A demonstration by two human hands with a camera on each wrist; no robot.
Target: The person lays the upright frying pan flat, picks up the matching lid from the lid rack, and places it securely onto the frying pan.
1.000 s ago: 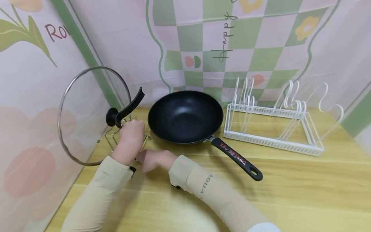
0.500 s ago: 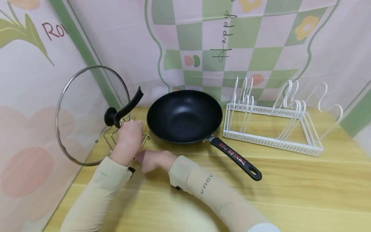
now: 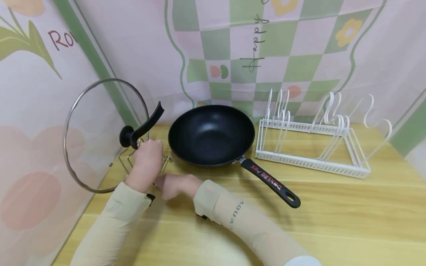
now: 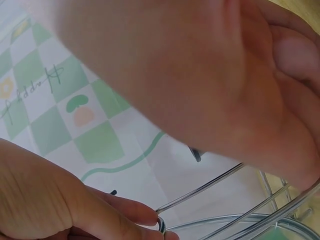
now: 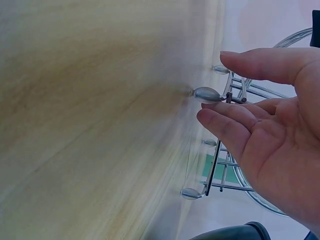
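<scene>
A glass pot lid [image 3: 96, 136] with a metal rim and black handle [image 3: 146, 125] stands upright at the left, propped in a silver wire rack [image 5: 212, 172]. My left hand [image 3: 147, 160] grips the top of this rack with curled fingers, just below the lid's handle. Lower down, my right hand [image 3: 178, 186] holds the rack's near end. Seen from the left wrist, the right thumb and finger pinch a bent wire end; in the right wrist view they lie around a clear-capped foot [image 5: 206, 94]. Most of the rack is hidden behind my hands.
A black wok [image 3: 212, 136] sits beside the hands, its long handle [image 3: 271, 183] pointing to the front right. Farther right stands a white wire rack [image 3: 313, 168] with several looped dividers. Patterned cloth walls [image 3: 216, 44] bound the wooden table [image 3: 332, 218] at the back and left.
</scene>
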